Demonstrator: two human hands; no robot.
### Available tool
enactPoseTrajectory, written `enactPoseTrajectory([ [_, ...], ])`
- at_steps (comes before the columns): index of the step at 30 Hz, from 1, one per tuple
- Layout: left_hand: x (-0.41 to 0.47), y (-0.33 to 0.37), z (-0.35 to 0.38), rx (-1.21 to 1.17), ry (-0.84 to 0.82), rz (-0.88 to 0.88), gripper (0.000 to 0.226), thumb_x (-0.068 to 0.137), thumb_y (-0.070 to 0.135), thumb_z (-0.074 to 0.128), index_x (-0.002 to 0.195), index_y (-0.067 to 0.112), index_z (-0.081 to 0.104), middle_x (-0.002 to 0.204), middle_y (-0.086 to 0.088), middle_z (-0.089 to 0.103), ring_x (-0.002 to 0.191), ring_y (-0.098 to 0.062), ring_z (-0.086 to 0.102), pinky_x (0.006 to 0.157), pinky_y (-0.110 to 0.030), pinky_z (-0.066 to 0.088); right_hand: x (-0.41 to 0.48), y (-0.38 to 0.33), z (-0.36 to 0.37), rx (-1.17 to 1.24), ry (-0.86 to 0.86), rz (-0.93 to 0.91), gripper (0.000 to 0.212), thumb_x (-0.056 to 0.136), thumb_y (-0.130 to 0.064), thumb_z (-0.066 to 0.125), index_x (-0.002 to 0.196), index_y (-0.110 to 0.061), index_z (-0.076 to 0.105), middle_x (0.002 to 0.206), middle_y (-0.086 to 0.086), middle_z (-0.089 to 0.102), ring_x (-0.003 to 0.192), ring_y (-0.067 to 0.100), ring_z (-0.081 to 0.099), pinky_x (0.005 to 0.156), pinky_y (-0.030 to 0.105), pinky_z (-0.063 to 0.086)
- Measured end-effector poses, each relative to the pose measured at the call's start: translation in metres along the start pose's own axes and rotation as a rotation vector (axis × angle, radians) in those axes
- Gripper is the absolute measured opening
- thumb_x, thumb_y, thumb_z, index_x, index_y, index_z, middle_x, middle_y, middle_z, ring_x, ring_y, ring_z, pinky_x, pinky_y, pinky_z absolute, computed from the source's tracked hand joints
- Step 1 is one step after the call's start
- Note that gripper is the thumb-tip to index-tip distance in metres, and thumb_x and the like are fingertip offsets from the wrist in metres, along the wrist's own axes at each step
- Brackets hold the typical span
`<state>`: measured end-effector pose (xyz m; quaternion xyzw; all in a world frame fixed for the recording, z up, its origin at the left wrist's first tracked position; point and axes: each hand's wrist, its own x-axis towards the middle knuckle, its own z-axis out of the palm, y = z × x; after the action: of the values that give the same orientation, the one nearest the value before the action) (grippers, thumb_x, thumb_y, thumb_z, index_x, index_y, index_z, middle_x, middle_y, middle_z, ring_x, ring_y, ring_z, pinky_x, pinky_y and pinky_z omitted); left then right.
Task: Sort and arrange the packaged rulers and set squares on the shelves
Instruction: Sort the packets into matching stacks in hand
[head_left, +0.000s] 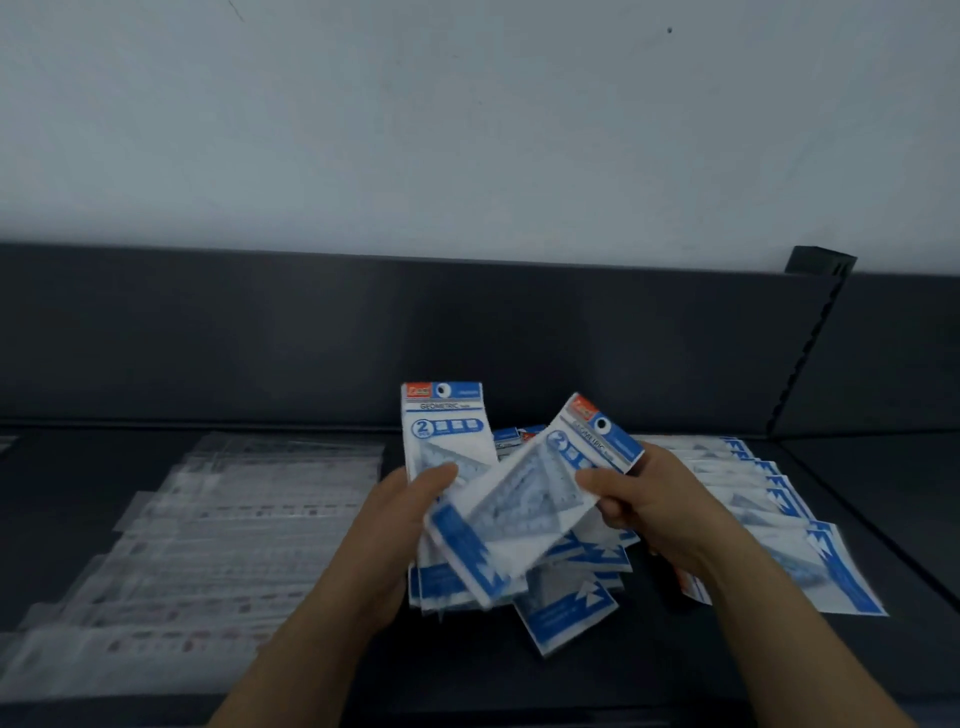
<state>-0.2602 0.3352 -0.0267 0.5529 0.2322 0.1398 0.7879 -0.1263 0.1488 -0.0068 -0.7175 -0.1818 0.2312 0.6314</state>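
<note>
My left hand (400, 512) grips an upright stack of blue-and-white set square packs (447, 431), thumb on the front pack. In my right hand (639, 504) a single set square pack (524, 499) is pinched near its top, tilted so its lower end crosses the stack. Under both hands a loose pile of the same packs (571, 603) lies on the dark shelf (883, 519). A fanned row of set square packs (769, 499) lies flat to the right. Clear packaged rulers (208, 530) lie in overlapping rows on the left.
The shelf's dark back panel (467, 332) rises behind the goods, with a pale wall (467, 130) above. A slotted upright post (810, 338) stands at the right, dividing this bay from the neighbouring one. Bare shelf shows near the front edge and far right.
</note>
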Motion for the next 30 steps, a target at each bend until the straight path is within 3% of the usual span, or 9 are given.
enactPoseTrajectory([
  [3, -0.004, 0.003, 0.000, 0.153, -0.156, -0.047, 0.023, 0.089, 0.026, 0.065, 0.108, 0.013, 0.067, 0.097, -0.011, 0.075, 0.089, -0.030, 0.072, 0.081, -0.047, 0.057, 0.000, -0.005, 0.005, -0.088, -0.130, 0.020, 0.002, 0.087, -0.001, 0.063, 0.089, -0.001, 0.062, 0.052, 0.001, 0.055, 0.043, 0.009, 0.044, 0.046, 0.019, 0.040],
  [5, -0.006, -0.002, 0.004, 0.278, -0.164, -0.026, 0.020, 0.086, 0.015, 0.069, 0.106, 0.012, 0.066, 0.091, -0.008, 0.076, 0.083, -0.026, 0.073, 0.071, -0.039, 0.059, 0.004, -0.005, 0.016, -0.028, -0.113, 0.037, 0.009, 0.086, -0.004, 0.065, 0.096, -0.003, 0.064, 0.068, 0.004, 0.069, 0.052, 0.011, 0.058, 0.052, 0.020, 0.049],
  [7, -0.005, -0.006, 0.004, 0.290, -0.058, 0.022, 0.017, 0.086, 0.009, 0.068, 0.102, 0.010, 0.066, 0.087, -0.009, 0.076, 0.074, -0.021, 0.073, 0.059, -0.030, 0.057, 0.012, 0.000, 0.023, 0.025, -0.005, 0.034, 0.025, 0.088, -0.011, 0.066, 0.112, -0.004, 0.062, 0.091, 0.009, 0.073, 0.071, 0.015, 0.068, 0.063, 0.023, 0.055],
  [10, 0.002, -0.004, -0.005, 0.209, 0.207, 0.108, 0.007, 0.093, 0.009, 0.059, 0.097, 0.011, 0.065, 0.088, -0.011, 0.074, 0.065, -0.017, 0.070, 0.051, -0.025, 0.051, 0.022, 0.011, 0.026, -0.499, 0.156, 0.002, 0.046, 0.085, -0.035, 0.069, 0.122, -0.009, 0.057, 0.106, 0.004, 0.065, 0.089, 0.015, 0.063, 0.078, 0.029, 0.052],
  [12, 0.004, 0.001, -0.012, 0.123, 0.293, 0.095, 0.008, 0.096, 0.013, 0.055, 0.100, 0.012, 0.061, 0.086, -0.010, 0.072, 0.066, -0.020, 0.069, 0.049, -0.027, 0.052, 0.021, 0.015, 0.034, -0.823, 0.123, -0.021, 0.043, 0.077, -0.050, 0.072, 0.103, -0.017, 0.061, 0.093, -0.001, 0.062, 0.082, 0.012, 0.060, 0.068, 0.028, 0.050],
  [14, 0.004, 0.003, -0.014, 0.093, 0.299, 0.083, 0.009, 0.097, 0.014, 0.053, 0.104, 0.011, 0.058, 0.087, -0.010, 0.070, 0.067, -0.021, 0.069, 0.046, -0.028, 0.052, 0.021, 0.017, 0.043, -0.962, 0.093, -0.036, 0.040, 0.068, -0.056, 0.075, 0.082, -0.024, 0.055, 0.080, -0.008, 0.057, 0.069, 0.005, 0.055, 0.052, 0.024, 0.041],
  [22, 0.006, -0.004, -0.018, 0.128, 0.311, 0.073, 0.014, 0.097, 0.016, 0.053, 0.109, 0.011, 0.057, 0.093, -0.010, 0.070, 0.076, -0.024, 0.069, 0.053, -0.030, 0.053, 0.043, 0.015, 0.041, -0.947, 0.021, 0.113, 0.045, 0.066, -0.048, 0.081, 0.066, -0.018, 0.047, 0.058, -0.003, 0.044, 0.052, 0.014, 0.044, 0.052, 0.027, 0.035],
  [25, 0.006, -0.005, -0.018, 0.137, 0.315, 0.084, 0.015, 0.097, 0.015, 0.053, 0.110, 0.010, 0.057, 0.091, -0.008, 0.069, 0.076, -0.023, 0.069, 0.054, -0.030, 0.052, 0.048, 0.018, 0.038, -0.885, 0.044, 0.136, 0.040, 0.071, -0.043, 0.077, 0.063, -0.018, 0.048, 0.058, -0.002, 0.047, 0.051, 0.015, 0.046, 0.055, 0.027, 0.039],
  [30, 0.006, -0.003, -0.019, 0.149, 0.330, 0.105, 0.010, 0.098, 0.014, 0.052, 0.106, 0.011, 0.056, 0.088, -0.007, 0.068, 0.073, -0.021, 0.067, 0.052, -0.029, 0.050, 0.032, 0.007, 0.052, -1.124, 0.104, 0.052, 0.053, 0.065, -0.072, 0.066, 0.072, -0.022, 0.050, 0.069, -0.006, 0.055, 0.061, 0.009, 0.052, 0.054, 0.026, 0.039],
])
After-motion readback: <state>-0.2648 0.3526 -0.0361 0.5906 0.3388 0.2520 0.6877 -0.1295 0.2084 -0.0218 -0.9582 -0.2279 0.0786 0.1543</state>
